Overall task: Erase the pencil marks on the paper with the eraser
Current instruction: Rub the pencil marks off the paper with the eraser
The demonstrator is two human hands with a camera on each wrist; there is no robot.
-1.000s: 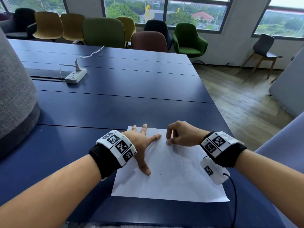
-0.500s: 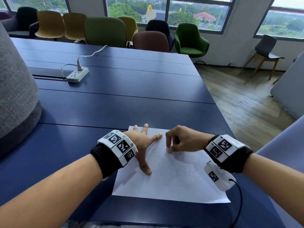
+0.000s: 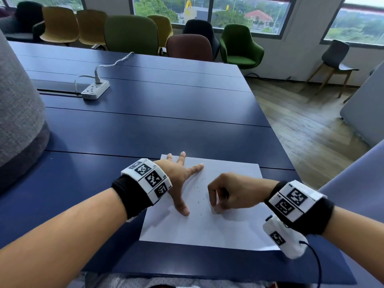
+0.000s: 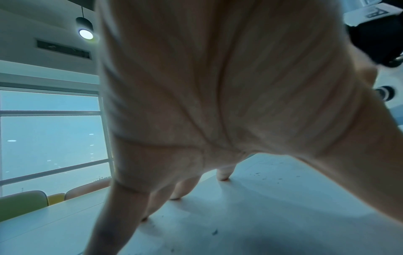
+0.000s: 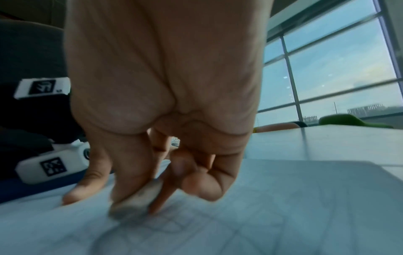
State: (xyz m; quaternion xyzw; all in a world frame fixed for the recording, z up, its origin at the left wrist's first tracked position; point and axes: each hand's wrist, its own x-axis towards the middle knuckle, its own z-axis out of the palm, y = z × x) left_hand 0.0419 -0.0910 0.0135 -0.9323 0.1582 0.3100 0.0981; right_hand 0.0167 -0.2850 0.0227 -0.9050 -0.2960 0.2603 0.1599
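A white sheet of paper (image 3: 207,229) lies at the near edge of the dark blue table (image 3: 158,113). My left hand (image 3: 180,179) presses flat on the paper's left part with fingers spread straight. My right hand (image 3: 224,194) pinches a small whitish eraser (image 3: 214,209) between thumb and fingers and holds it against the paper's middle. In the right wrist view the eraser (image 5: 135,200) is grey and blurred, touching the paper (image 5: 283,207) over faint pencil lines (image 5: 139,233). Dark eraser crumbs (image 3: 198,192) lie between the hands. In the left wrist view the fingers (image 4: 224,174) stand on the paper (image 4: 261,207).
A white power strip (image 3: 95,90) with its cable lies far back on the left of the table. A grey fabric object (image 3: 18,113) stands at the left edge. Coloured chairs (image 3: 133,34) line the far side. Wooden floor (image 3: 307,125) lies beyond the table's right edge.
My right hand has slid with the eraser from near the paper's top edge down toward the middle. More crumbs show on the paper. The left hand has stayed in place.
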